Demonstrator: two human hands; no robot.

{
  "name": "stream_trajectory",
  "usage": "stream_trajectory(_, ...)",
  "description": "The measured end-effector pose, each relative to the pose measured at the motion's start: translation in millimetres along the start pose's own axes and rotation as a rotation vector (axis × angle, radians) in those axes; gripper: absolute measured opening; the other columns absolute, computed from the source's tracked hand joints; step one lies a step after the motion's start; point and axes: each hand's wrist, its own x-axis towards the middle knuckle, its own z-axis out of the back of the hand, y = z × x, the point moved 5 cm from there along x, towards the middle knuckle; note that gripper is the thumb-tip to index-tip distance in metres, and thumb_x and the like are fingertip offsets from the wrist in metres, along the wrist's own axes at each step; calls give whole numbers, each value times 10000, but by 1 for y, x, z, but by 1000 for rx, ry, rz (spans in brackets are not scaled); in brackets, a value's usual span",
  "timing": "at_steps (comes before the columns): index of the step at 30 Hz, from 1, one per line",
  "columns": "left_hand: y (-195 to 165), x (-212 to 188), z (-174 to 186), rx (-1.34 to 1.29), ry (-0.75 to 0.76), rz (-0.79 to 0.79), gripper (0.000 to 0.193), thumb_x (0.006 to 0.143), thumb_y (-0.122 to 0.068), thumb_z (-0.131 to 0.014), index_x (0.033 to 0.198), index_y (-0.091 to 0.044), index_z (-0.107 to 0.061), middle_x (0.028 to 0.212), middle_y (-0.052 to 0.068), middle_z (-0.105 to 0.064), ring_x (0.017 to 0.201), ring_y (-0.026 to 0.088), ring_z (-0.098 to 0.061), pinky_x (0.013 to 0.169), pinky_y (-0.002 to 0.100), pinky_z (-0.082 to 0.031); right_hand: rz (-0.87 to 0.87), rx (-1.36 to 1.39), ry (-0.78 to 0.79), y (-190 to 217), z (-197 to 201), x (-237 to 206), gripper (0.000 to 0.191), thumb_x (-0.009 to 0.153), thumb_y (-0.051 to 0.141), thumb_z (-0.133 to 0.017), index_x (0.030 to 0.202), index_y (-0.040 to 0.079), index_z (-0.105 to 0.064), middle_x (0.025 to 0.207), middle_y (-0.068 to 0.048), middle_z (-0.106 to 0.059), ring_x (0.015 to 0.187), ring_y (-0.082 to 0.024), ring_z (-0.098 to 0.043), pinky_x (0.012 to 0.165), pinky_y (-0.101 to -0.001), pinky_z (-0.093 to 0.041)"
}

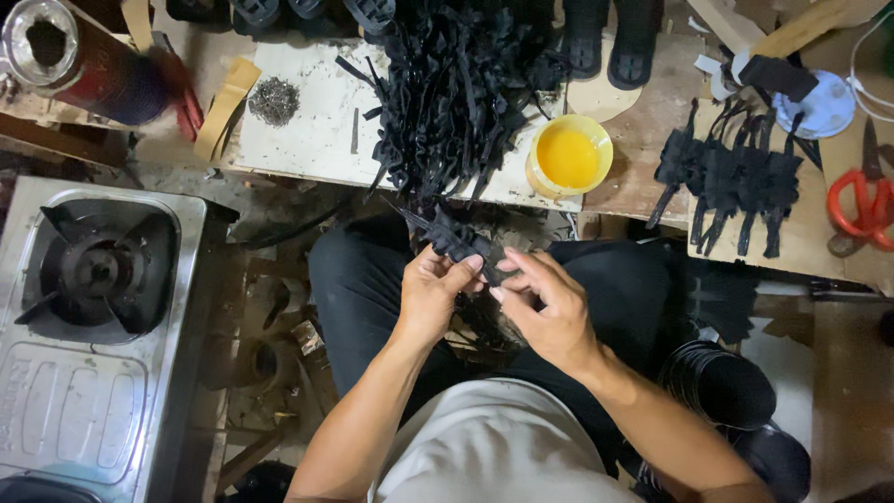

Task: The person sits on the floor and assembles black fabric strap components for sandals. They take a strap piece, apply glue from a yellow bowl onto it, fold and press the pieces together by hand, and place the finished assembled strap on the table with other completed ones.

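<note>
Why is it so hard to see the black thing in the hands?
In the head view, the black strap piece held by the left hand and right hand blends into dark trousers; light is dim below, brighter on the yellow bowl, and edges bend slightly.

Left hand [430, 300], right hand [549, 312]: fingers pinched.

Bowl [569, 156] on bench [317, 130] right of strap pile [456, 84], stove [93, 307] left.

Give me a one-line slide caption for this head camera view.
Both hands, left hand and right hand, hold a black strap piece above the lap, beside a yellow bowl of glue.
</note>
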Motion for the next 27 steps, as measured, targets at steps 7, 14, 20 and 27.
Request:
stream_trajectory(7,-1,-4,0,-14,-16,25,41,972,-40,-690,980,-20,-655,824,57,-712,688,127,-672,615,259,-529,-446,571,74,-44,-2,-6,659,896,-100,-652,1501,27,-427,1178,-165,-653,895,-214,-754,746,-303,-624)
stream_trajectory(14,-8,-1,-1,13,15,-22,75,988,-92,-655,1014,-23,-637,822,62,-722,697,127,-676,630,263,-547,-239,305,118,-34,5,1,639,857,-124,-714,1449,11,-518,1215,-126,-615,943,-144,-719,796,-258,-586)
stream_trajectory(20,-5,0,2,61,25,-9,101,995,-78,-635,979,7,-686,819,74,-727,696,134,-678,633,270,-551,-261,185,145,-17,9,19,612,828,-56,-746,1403,34,-557,1191,-100,-625,889,-131,-718,749,-237,-580)
stream_trajectory(27,-5,4,12,147,15,10,69,973,-52,-662,994,6,-630,864,69,-708,723,140,-690,663,290,-600,204,-579,-14,16,62,67,407,859,190,-850,1190,-14,-730,1314,-172,-609,1144,-305,-644,958,-393,-547)
